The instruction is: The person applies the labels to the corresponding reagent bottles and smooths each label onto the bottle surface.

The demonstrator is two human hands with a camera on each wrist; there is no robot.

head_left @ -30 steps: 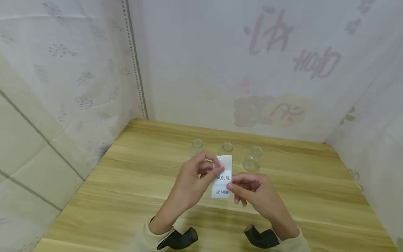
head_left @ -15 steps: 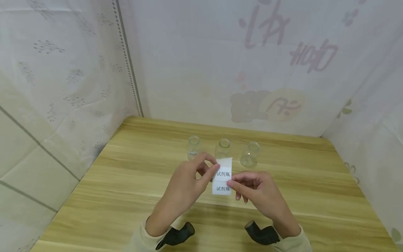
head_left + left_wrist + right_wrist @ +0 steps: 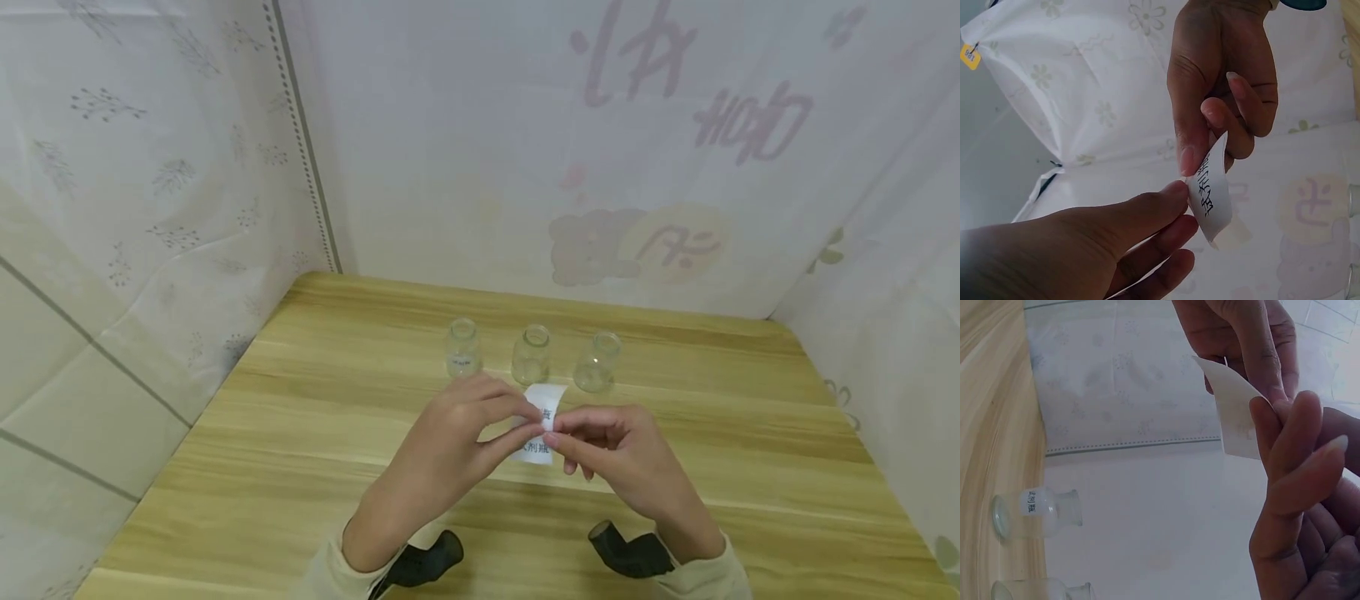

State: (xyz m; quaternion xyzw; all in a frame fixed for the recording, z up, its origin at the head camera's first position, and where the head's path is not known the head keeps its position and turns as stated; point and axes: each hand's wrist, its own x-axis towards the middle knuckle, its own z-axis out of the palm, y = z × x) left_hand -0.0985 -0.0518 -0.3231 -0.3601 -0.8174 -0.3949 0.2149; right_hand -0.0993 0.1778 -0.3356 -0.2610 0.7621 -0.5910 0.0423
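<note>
A white strip of printed labels [image 3: 536, 450] is held up between the two hands, slightly bent. My left hand [image 3: 450, 446] pinches it with thumb and forefinger near its middle, covering part of the printing. Close beside those fingertips, my right hand [image 3: 618, 454] pinches the strip's right edge between thumb and fingers. The strip's plain back [image 3: 1235, 409] shows in the right wrist view. Beyond the hands stand three clear glass bottles: a left bottle [image 3: 462, 346] bearing a label, a middle bottle [image 3: 531, 354] and a right bottle [image 3: 597, 362]. No label can be made out on the latter two.
The wooden table [image 3: 262, 467] runs back to a patterned cloth [image 3: 450, 167] hung behind it and at both sides. Dark curved wrist mounts [image 3: 427, 560] jut out near each cuff.
The left fingers have moved right and down along the strip, closer to the right fingertips. Its upper part now bends to the right. The right hand stays nearly in place.
</note>
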